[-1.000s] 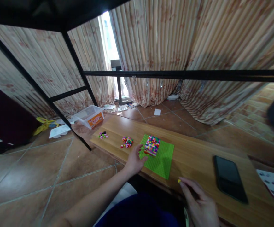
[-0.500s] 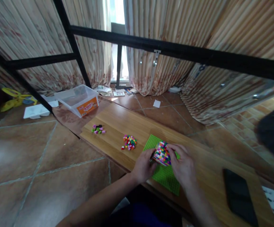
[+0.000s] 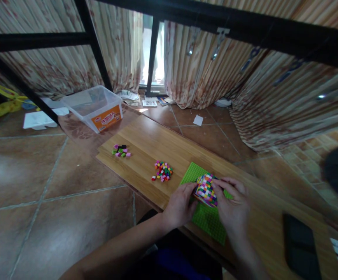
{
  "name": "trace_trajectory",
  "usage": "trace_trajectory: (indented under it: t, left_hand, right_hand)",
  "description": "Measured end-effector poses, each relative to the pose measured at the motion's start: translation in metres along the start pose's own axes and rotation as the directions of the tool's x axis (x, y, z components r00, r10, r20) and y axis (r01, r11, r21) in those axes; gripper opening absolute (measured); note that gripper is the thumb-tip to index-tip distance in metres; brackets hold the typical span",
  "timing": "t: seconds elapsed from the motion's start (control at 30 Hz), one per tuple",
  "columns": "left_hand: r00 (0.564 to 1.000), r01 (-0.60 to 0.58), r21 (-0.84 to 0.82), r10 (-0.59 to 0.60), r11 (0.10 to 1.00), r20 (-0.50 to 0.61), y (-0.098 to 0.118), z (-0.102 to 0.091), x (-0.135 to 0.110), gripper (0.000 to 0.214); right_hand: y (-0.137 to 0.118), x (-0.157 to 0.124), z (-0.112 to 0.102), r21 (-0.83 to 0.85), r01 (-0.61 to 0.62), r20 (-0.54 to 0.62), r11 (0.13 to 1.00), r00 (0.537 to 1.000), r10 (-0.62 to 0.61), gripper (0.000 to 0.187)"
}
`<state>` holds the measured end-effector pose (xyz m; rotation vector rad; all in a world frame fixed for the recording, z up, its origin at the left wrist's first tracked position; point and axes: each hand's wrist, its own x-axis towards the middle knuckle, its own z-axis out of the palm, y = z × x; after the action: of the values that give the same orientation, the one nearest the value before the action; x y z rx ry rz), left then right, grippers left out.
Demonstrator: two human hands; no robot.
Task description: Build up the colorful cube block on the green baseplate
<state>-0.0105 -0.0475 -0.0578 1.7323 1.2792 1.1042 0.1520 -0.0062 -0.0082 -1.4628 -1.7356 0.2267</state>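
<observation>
A block built of small multicoloured toy bricks (image 3: 206, 189) is held over the green baseplate (image 3: 209, 221). My left hand (image 3: 181, 206) grips its left side, the thumb underneath and the fingers along the edge. On the opposite side my right hand (image 3: 232, 204) has its thumb and fingertips closed against the block's upper right. Whether a loose brick sits between those fingertips is too small to tell. A pile of mixed loose bricks (image 3: 163, 172) lies on the wooden table left of the baseplate. Farther left is a smaller group of pink, green and black bricks (image 3: 122, 151).
The wooden table (image 3: 145, 144) runs diagonally, with a dark flat device (image 3: 301, 245) at its right end. Beyond its far left end stands a clear plastic bin (image 3: 94, 109) with an orange label. Black metal bars (image 3: 94, 50) cross in front of the curtains (image 3: 192, 77).
The camera view has tilted, so the bars sit higher in the picture. Both hands keep hold of the brick block, which appears slightly turned, with more of its patterned top showing.
</observation>
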Motion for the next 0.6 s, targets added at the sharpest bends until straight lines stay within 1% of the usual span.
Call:
trace_trajectory:
  t: [0.17,0.27,0.37,0.47,0.6]
  left_hand:
    - [1.0,0.002,0.001,-0.002,1.0,0.02,0.001,-0.001,0.0,0.061]
    - [1.0,-0.008,0.003,0.008,1.0,0.016,0.001,-0.002,-0.001,0.061]
    - [1.0,-0.015,0.006,0.015,1.0,0.01,0.0,-0.001,-0.001,0.063]
    - [1.0,-0.016,0.017,0.016,1.0,0.005,-0.001,0.0,-0.002,0.065]
    - [0.999,-0.036,0.012,0.036,0.999,0.008,0.0,0.0,-0.002,0.065]
  right_hand:
    - [0.005,-0.001,0.002,0.045,-0.086,-0.002,0.995,0.996,0.086,0.027]
    - [0.008,0.002,0.002,0.08,-0.143,0.037,0.987,0.989,0.14,0.029]
    - [0.007,0.008,-0.001,0.086,-0.152,0.088,0.985,0.986,0.144,0.028]
    - [0.004,0.013,-0.003,0.069,-0.145,0.114,0.987,0.984,0.137,0.027]
    - [0.003,0.015,-0.002,0.119,-0.194,0.14,0.974,0.974,0.177,0.028]
